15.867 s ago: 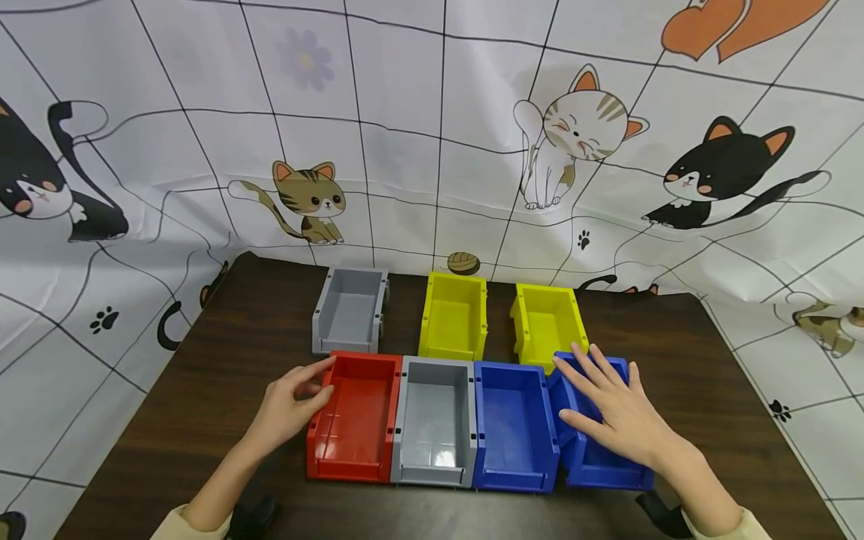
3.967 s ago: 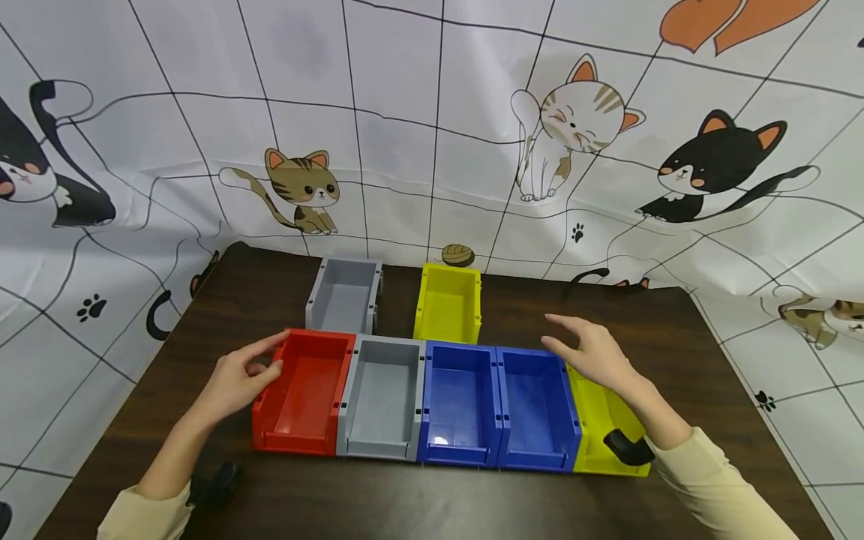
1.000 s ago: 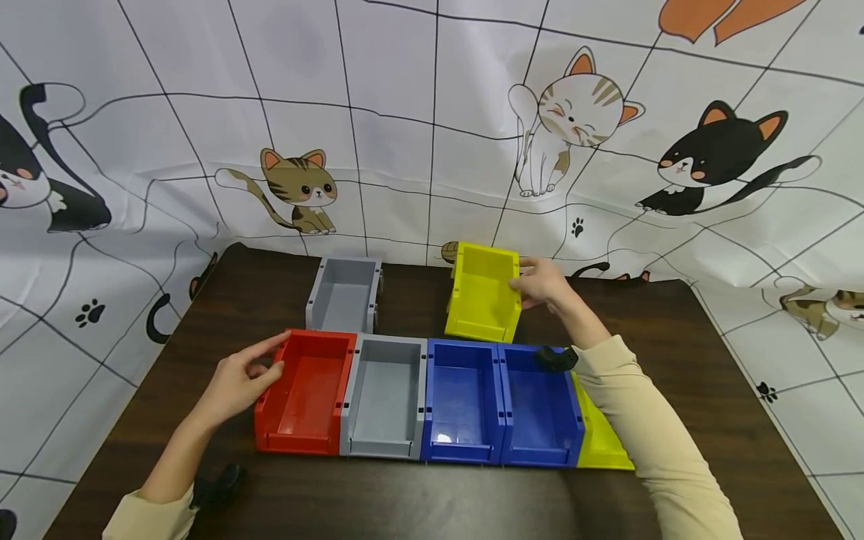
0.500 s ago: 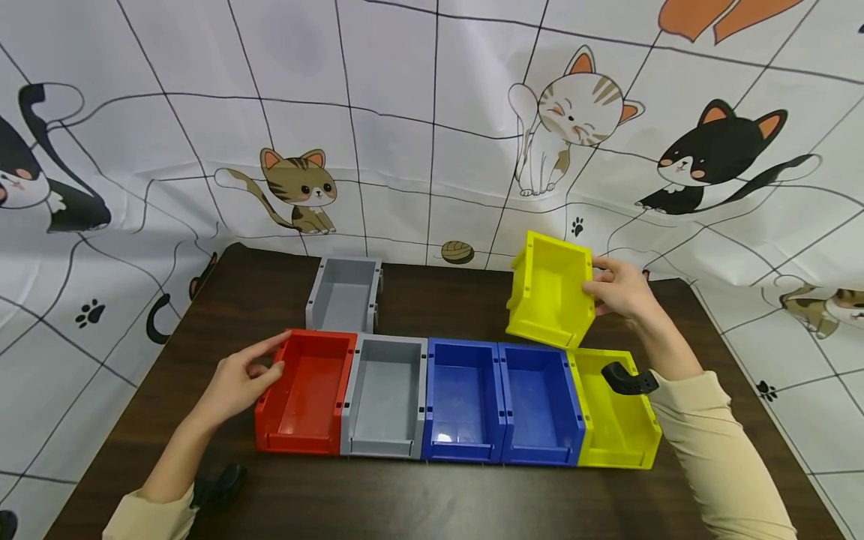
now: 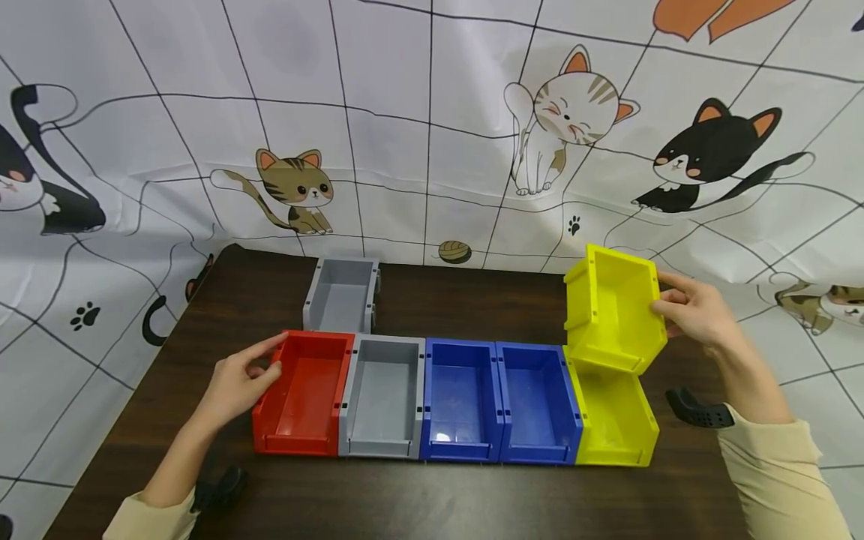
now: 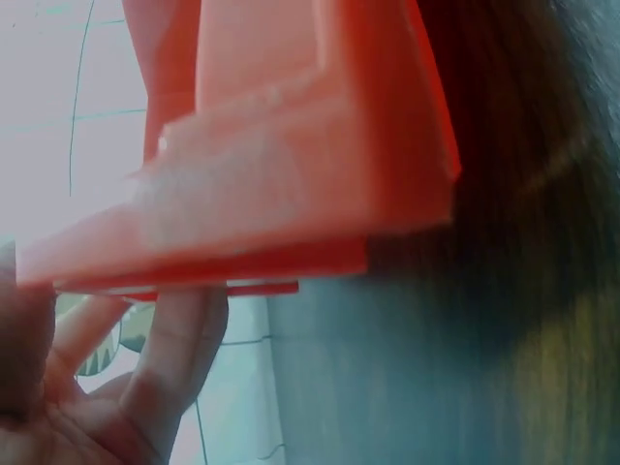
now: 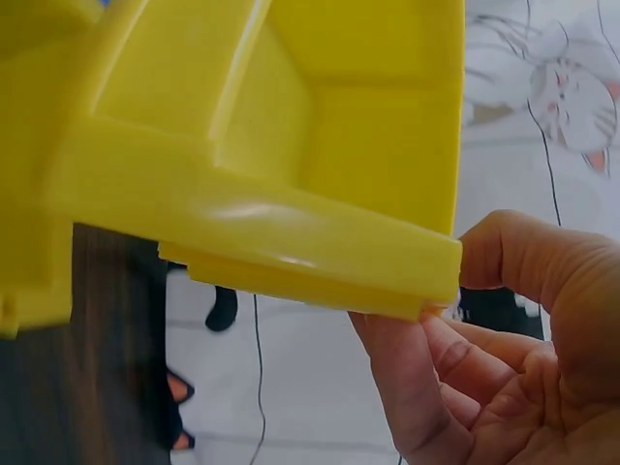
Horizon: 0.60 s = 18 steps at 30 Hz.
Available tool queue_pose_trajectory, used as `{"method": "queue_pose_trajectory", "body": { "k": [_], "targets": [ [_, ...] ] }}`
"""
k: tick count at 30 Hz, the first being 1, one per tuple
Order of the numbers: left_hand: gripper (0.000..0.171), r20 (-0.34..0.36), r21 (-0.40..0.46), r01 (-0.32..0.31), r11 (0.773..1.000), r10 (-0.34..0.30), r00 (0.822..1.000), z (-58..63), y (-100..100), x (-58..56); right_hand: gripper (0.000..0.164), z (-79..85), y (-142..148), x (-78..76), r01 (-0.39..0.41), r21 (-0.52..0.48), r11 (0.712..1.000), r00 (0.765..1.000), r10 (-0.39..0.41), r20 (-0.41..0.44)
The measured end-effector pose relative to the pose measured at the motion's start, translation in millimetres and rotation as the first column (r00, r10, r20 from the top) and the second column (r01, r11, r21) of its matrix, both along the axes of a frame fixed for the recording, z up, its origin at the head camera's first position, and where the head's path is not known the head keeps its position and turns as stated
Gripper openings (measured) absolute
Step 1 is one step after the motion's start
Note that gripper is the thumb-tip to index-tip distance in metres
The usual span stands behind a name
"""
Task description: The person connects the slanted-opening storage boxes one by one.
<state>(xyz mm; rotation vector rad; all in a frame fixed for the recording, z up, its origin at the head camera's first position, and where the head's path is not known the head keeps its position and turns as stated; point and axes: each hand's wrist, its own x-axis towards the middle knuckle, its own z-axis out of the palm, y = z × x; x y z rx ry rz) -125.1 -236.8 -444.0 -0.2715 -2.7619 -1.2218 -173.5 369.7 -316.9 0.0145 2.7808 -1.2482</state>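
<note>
My right hand [image 5: 698, 311] grips the right side wall of a yellow storage bin [image 5: 617, 300], thumb and fingers on either side of it. That bin is tilted and overlaps the rear of another yellow bin [image 5: 614, 420] in the head view; I cannot tell if they touch. In the right wrist view, fingers [image 7: 407, 387] lie under the held bin's wall. My left hand [image 5: 232, 386] touches the left wall of a red bin [image 5: 310, 394] near its rear corner. The left wrist view has its fingers [image 6: 184, 339] outside that wall.
Between the red and yellow bins stand a grey bin [image 5: 385, 397] and two blue bins, the left blue one [image 5: 462, 397] and the right blue one [image 5: 536, 397], side by side. Another grey bin [image 5: 342, 292] stands behind the row. A cat-print cloth [image 5: 391, 150] hangs behind the table [image 5: 445, 499].
My right hand has carried the yellow bin from the back row to the right end. Earlier, another yellow bin joined the front row and the right blue bin was straightened. The left hand stays at the red bin.
</note>
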Motion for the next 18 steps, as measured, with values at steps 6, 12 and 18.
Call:
{"method": "queue_pose_trajectory", "body": {
  "k": [6,12,18],
  "targets": [
    [0.044,-0.05,-0.041,-0.065,0.997,0.063,0.997,4.1,4,-2.5,0.06,-4.0,26,15.5,0.025,0.011,1.0,1.0,-0.024,-0.018],
    [0.044,-0.023,-0.062,-0.099,0.993,0.098,0.995,8.8,1,-3.6,0.061,-9.5,51,31.3,0.014,0.052,0.999,1.0,-0.014,0.003],
    [0.044,-0.004,-0.084,-0.101,0.991,0.101,0.995,10.3,-5,-3.0,0.06,-14.5,75,47.0,-0.004,0.097,0.995,1.0,0.003,0.019]
  ]
}}
